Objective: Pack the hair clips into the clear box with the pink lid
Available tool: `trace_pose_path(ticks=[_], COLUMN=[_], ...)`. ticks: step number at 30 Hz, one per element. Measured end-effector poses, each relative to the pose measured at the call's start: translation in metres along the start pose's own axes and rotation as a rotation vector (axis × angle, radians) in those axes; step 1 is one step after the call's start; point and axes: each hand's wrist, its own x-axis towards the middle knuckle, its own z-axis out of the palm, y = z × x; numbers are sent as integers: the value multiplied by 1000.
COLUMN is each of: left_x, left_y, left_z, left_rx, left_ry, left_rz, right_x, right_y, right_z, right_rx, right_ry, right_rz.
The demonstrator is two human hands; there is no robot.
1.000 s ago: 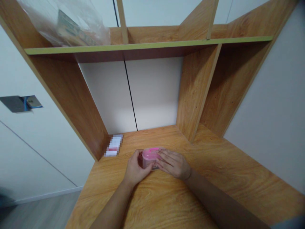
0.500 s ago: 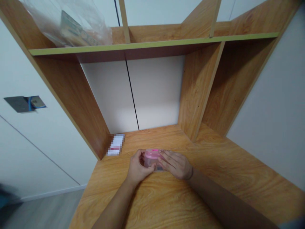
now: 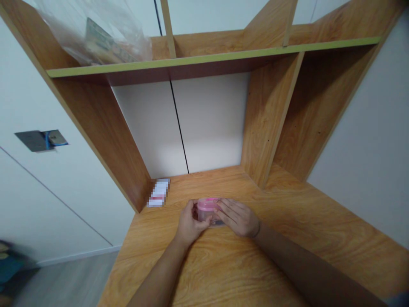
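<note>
While both hands are on it, the pink-lidded box (image 3: 206, 209) sits on the desk (image 3: 223, 273). Beyond it to the left, well apart: flat pale item (image 3: 159, 193) (pixelated, unreadable). Beyond it to the right: upright wood panel (image 3: 267, 115). High above and behind it: green-edged shelf (image 3: 211, 56); up-left of it, on that shelf, a crinkled clear plastic bag (image 3: 129, 32), top cut off. Box is rounded, see-through plastic; desk and panel are wood-grain. Left hand (image 3: 188, 224) curls around the box's left end, thumb across the front. Right hand (image 3: 239, 216) covers its right end, fingers extended, close together on the lid; can't tell if it pinches. Box contents are unclear.
</note>
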Motion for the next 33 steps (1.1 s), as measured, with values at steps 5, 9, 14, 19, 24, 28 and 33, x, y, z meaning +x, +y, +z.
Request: trace_pose_path(ticks=[5,9,14,19,24,28,33], left_x=[0,1,3,3,2,1,2], left_y=[-4,-3,0,8,11,7,6], left_z=[2,2,-1,-5,-7,-9,-14], left_rx=[27,48,29,27,49,36,40], left_ry=[3,8,-40,-117,-144,-144,-163], left_rz=[14,23,13,56,55,40,35], right_x=[4,5,1,3,3,0,-5], right_y=[0,2,7,13,14,15,21], right_z=[3,2,-2,-11,-11,-6,-1], right_rx=[37,105,185,224,138,218,346], right_ry=[70,98,48,61,132,105,57], right_rz=[45,100,134,253,451,485,630])
